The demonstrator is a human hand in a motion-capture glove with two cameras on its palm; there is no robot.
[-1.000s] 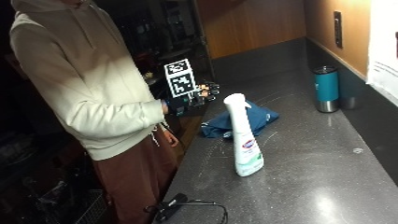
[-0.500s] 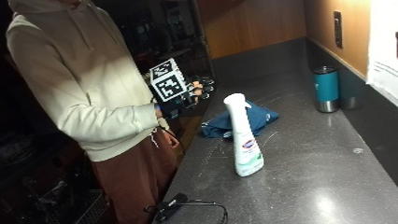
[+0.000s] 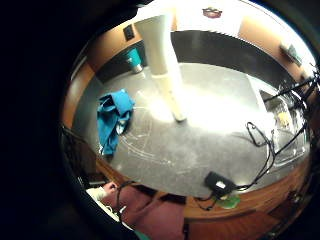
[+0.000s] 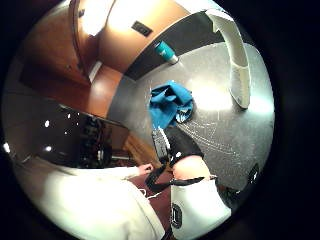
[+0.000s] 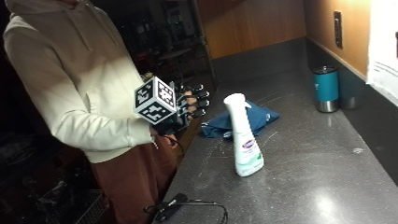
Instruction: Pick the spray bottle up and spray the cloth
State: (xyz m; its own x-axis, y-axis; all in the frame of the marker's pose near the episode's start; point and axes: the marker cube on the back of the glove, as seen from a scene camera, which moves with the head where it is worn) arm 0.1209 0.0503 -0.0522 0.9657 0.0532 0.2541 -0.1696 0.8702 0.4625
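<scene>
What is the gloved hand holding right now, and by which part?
Nothing. The gloved hand is raised at the counter's edge with its fingers relaxed, clear of the bottle, which stands upright on the counter beside the cloth.

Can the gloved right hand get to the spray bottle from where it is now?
Probably yes. The right hand is raised at the counter's edge, holding nothing, and the spray bottle stands upright with bare counter between them; the blue cloth lies behind it.
</scene>
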